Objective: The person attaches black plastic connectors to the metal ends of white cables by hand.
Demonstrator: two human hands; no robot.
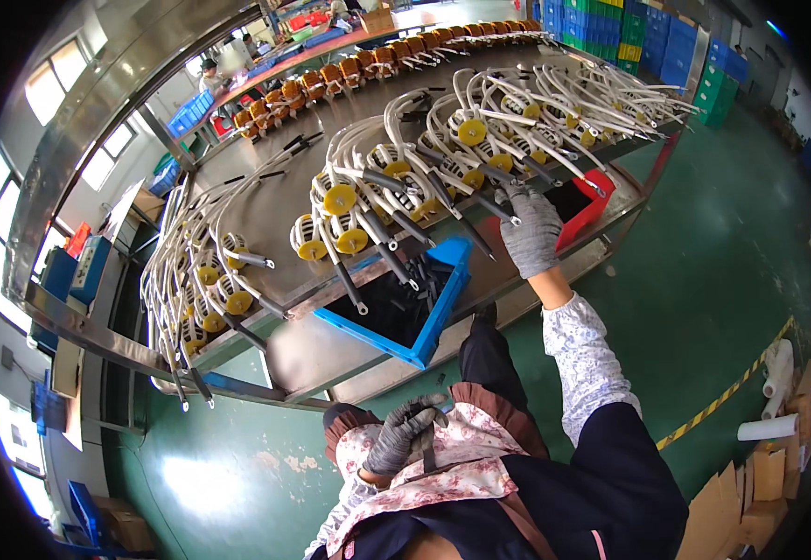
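My right hand [530, 229], in a grey glove, reaches to the near edge of the metal table [270, 210]. Its fingers close around a white cable end [515, 221] with a metal lug, beside a red bin [600, 185]. Close to my apron [471, 439], my left hand [401, 439], also gloved, is held with curled fingers. A dark strip shows by its fingers; I cannot make out whether it is held. Wound coils with yellow discs [338, 199] and white cables lie along the table, many cable ends covered by black sleeves [348, 285].
A blue bin [368, 343] of black sleeves sits at the table's front edge. Orange-brown coils [359, 63] line the far side. Stacked crates [592, 33] stand at the back right, cardboard [713, 504] at the lower right. People sit at a bench far off.
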